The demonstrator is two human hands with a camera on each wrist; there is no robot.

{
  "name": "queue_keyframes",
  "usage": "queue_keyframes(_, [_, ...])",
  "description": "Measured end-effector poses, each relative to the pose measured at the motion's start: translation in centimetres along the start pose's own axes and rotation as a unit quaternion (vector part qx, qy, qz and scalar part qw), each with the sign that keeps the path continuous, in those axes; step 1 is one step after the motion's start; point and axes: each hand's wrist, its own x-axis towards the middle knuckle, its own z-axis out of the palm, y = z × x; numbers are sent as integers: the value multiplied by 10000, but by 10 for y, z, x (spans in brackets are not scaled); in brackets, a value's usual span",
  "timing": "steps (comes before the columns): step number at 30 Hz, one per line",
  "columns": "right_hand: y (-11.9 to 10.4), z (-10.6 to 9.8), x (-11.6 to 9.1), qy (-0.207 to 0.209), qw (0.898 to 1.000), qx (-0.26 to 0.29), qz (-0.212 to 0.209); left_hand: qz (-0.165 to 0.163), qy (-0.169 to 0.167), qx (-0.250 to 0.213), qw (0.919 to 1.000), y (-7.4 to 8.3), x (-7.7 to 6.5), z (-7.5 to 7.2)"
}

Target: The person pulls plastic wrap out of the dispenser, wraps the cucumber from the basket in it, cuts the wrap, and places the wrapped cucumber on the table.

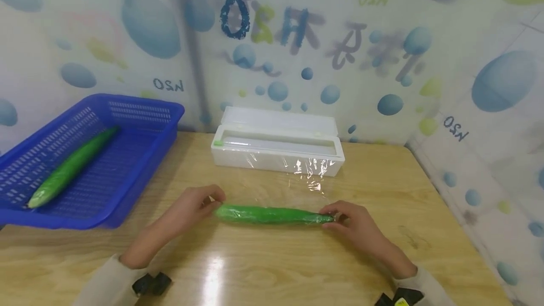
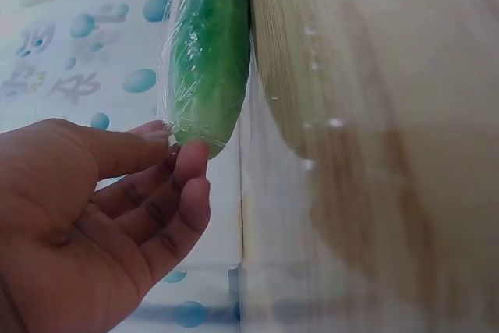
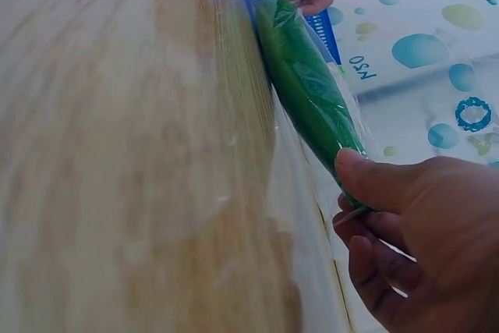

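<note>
A green cucumber (image 1: 272,215) in clear cling film (image 1: 314,186) lies crosswise between my two hands, close over the table. My left hand (image 1: 193,209) pinches the film at its pale end, thumb and fingertips right at the tip in the left wrist view. At the narrower, darker end, my right hand (image 1: 354,223) grips the wrapped tip between thumb and fingers. Shiny wrinkled film runs from the cucumber towards a long white dispenser box (image 1: 272,160), whose lid (image 1: 278,120) stands raised. Inside the box, a roll (image 1: 276,145) shows.
To the left, a blue plastic basket (image 1: 167,143) holds another cucumber (image 1: 72,169). The wooden table (image 1: 263,273) meets a patterned wall (image 1: 276,70) right behind the box, and a second wall (image 1: 480,155) runs along the right side.
</note>
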Motion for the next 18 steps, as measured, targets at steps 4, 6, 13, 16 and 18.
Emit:
queue_keyframes(4, [-3,2,0,29,9999,-52,124,94,-48,41,9999,0,-2,-1])
queue_keyframes(6, [-3,2,-1,60,9999,3,97,78,-202,-62,9997,-1,-2,-1])
queue_keyframes(13, [0,2,-3,157,9998,72,61,572,-399,-240,9973,-7,-2,5])
queue_keyframes(16, [1,2,-2,194,9997,77,91,618,-264,-213,9975,-7,-1,6])
queue_keyframes(18, [1,2,-2,210,9997,71,114,501,-248,-210,9982,-6,-1,5])
